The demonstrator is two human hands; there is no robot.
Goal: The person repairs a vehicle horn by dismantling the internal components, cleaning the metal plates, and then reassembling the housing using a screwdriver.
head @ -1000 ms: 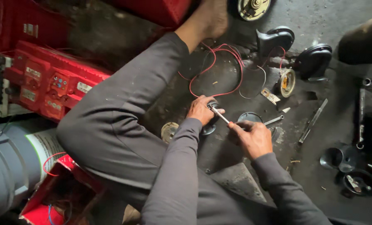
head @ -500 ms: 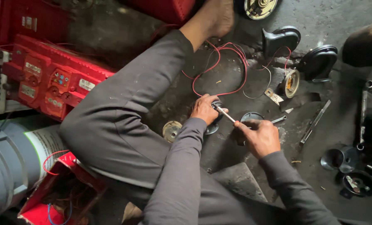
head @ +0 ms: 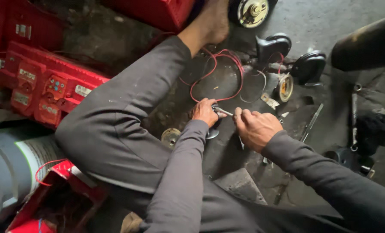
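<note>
**Hands Draw Together Over Small Metal Tool**

The right hand (head: 255, 128) is sliding closer, its grip pinching the metal tool (head: 222, 111) now, at three o'clock of the left hand (head: 204, 111), which is clasping a dark part above the grimy floor (head: 227, 151).

A grimy, oil-stained concrete floor (head: 330, 21) fills the dim workshop scene. Red casings (head: 41, 86) line the left side, beside a grey cylinder (head: 7, 172); dull light falls from upper right.

Dim, soft daylight enters from upper right, brightening the concrete floor (head: 330, 17). Shadows are diffuse; the oily centre stays dark. Slight motion blur softens detail; frame edges appear mildly stretched.
</note>
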